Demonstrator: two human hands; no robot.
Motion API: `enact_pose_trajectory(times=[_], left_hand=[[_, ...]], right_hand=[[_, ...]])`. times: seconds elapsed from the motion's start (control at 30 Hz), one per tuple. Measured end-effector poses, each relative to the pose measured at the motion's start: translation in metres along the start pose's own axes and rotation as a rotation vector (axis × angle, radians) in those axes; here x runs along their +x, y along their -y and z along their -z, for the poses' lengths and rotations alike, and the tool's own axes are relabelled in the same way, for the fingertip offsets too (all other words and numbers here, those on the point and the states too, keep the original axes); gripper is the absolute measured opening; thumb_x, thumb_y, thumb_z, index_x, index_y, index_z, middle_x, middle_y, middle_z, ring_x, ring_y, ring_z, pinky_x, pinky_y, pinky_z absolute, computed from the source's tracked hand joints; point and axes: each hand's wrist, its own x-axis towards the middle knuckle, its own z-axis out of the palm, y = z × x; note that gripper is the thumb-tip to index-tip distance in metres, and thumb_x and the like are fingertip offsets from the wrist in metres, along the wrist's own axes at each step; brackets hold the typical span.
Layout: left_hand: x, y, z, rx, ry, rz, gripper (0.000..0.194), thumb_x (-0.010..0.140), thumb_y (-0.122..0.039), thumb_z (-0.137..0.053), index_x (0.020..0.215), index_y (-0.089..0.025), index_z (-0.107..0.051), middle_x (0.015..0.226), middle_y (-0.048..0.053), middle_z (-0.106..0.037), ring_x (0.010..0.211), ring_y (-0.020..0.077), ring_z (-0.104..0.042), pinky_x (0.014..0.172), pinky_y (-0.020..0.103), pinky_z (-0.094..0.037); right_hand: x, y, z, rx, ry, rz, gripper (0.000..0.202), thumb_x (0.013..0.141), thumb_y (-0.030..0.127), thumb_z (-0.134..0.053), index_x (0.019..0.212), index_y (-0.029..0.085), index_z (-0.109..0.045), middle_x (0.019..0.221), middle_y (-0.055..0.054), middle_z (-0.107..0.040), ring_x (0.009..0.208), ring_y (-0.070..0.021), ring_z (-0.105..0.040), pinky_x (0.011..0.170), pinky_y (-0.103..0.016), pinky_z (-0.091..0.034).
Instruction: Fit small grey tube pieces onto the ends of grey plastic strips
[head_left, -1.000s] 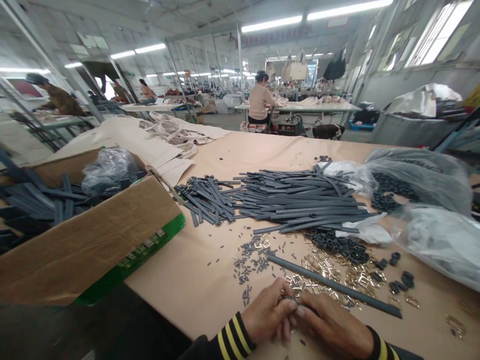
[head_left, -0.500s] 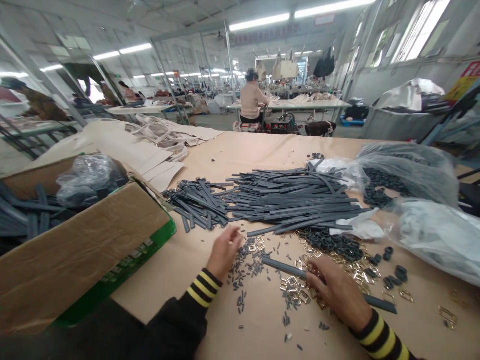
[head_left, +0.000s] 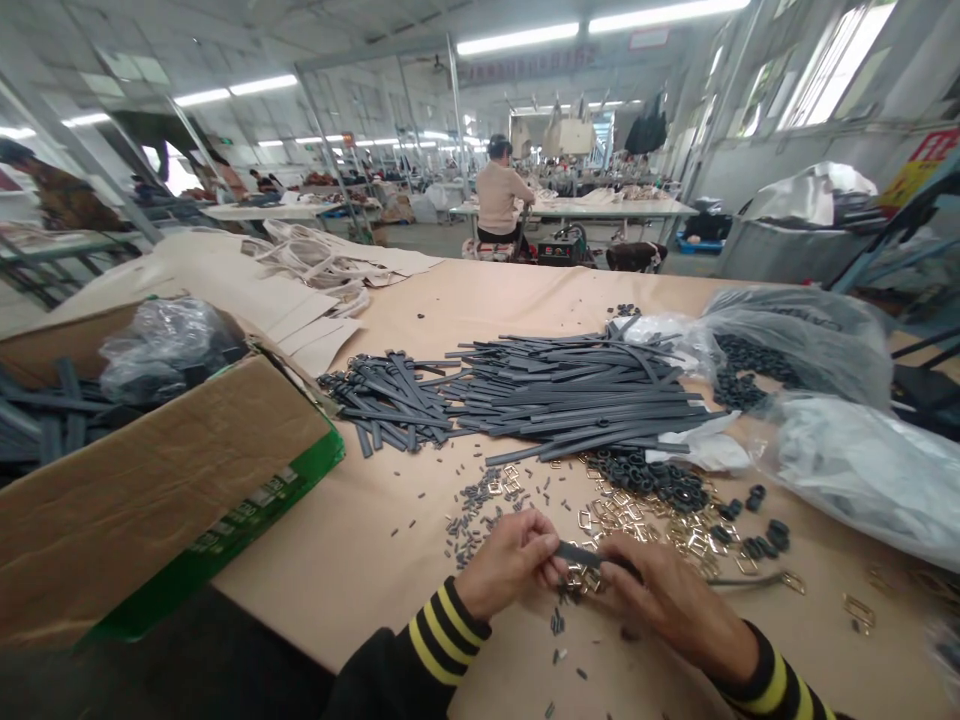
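A dark grey strap [head_left: 579, 556] spans the gap between my hands near the front of the table. My left hand [head_left: 514, 562] pinches its left end. My right hand [head_left: 671, 600] grips it further along, and a thin length continues out to the right behind that hand. Gold buckles [head_left: 637, 515] lie scattered just beyond and under the hands. Small dark pieces [head_left: 472, 510] are strewn beyond my left hand. A heap of black loops [head_left: 660, 483] sits behind the buckles. Behind these lie a big pile of long grey straps [head_left: 577, 395] and a bundle of shorter straps [head_left: 394, 400].
An open cardboard box [head_left: 187, 470] with straps and plastic film stands at the left. Pale fabric pieces [head_left: 225, 285] lie behind it. Clear plastic bags [head_left: 862, 470] cover the right side. A seated person [head_left: 501, 195] is at another table ahead.
My left hand has moved right and taken hold of the strap's left end. My right hand still holds the strap, now with its fingers further over it. The view has shifted slightly.
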Motion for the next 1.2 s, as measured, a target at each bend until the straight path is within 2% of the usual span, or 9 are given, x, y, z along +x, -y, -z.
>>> enact_pose_trajectory(times=[0.07, 0.13, 0.23, 0.5, 0.97, 1.2], left_hand=[[-0.002, 0.01, -0.01, -0.209, -0.018, 0.103, 0.03, 0.073, -0.043, -0.052, 0.074, -0.014, -0.043, 0.058, 0.001, -0.06, 0.043, 0.0069, -0.05, 0.044, 0.018, -0.038], [-0.004, 0.02, -0.016, -0.264, -0.042, 0.149, 0.034, 0.071, -0.046, -0.054, 0.071, -0.014, -0.043, 0.055, 0.0, -0.059, 0.038, 0.0055, -0.048, 0.038, 0.016, -0.035], [-0.005, 0.028, -0.02, -0.285, -0.065, 0.189, 0.036, 0.071, -0.049, -0.053, 0.069, -0.014, -0.044, 0.051, -0.001, -0.058, 0.034, 0.0047, -0.046, 0.034, 0.014, -0.033], [-0.004, 0.025, -0.023, -0.264, -0.114, 0.237, 0.04, 0.071, -0.052, -0.049, 0.065, -0.013, -0.046, 0.046, 0.0, -0.058, 0.031, 0.0056, -0.045, 0.03, 0.013, -0.032], [-0.006, 0.026, -0.025, -0.259, -0.147, 0.21, 0.039, 0.075, -0.051, -0.044, 0.069, -0.012, -0.046, 0.043, -0.001, -0.055, 0.03, 0.0051, -0.044, 0.027, 0.011, -0.029], [-0.004, 0.031, -0.029, -0.138, -0.229, 0.158, 0.034, 0.077, -0.047, -0.043, 0.067, -0.015, -0.042, 0.041, -0.004, -0.053, 0.028, 0.0045, -0.04, 0.026, 0.011, -0.025]], right_hand=[[-0.002, 0.006, -0.002, 0.092, 0.099, 0.012, 0.019, 0.084, 0.025, -0.037, 0.078, 0.021, -0.055, 0.065, 0.002, -0.06, 0.06, -0.0129, -0.053, 0.057, -0.024, -0.037], [-0.001, 0.006, -0.007, 0.144, 0.145, 0.018, 0.022, 0.084, 0.023, -0.037, 0.072, 0.019, -0.056, 0.064, 0.002, -0.061, 0.06, -0.0118, -0.054, 0.057, -0.022, -0.038], [0.001, 0.0, -0.014, 0.207, 0.172, 0.011, 0.026, 0.084, 0.022, -0.037, 0.069, 0.018, -0.057, 0.061, 0.002, -0.061, 0.056, -0.0103, -0.053, 0.055, -0.021, -0.038], [0.005, -0.005, -0.023, 0.449, 0.271, -0.094, 0.028, 0.084, 0.031, -0.036, 0.079, 0.017, -0.059, 0.057, 0.003, -0.059, 0.036, -0.0061, -0.042, 0.038, -0.016, -0.032], [0.006, -0.008, -0.028, 0.458, 0.276, -0.055, 0.028, 0.085, 0.031, -0.034, 0.076, 0.016, -0.056, 0.053, 0.005, -0.055, 0.035, -0.0045, -0.04, 0.038, -0.015, -0.032], [0.005, -0.006, -0.027, 0.564, 0.286, -0.048, 0.021, 0.084, 0.027, -0.036, 0.084, 0.017, -0.054, 0.059, 0.004, -0.057, 0.039, -0.0046, -0.042, 0.039, -0.015, -0.033]])
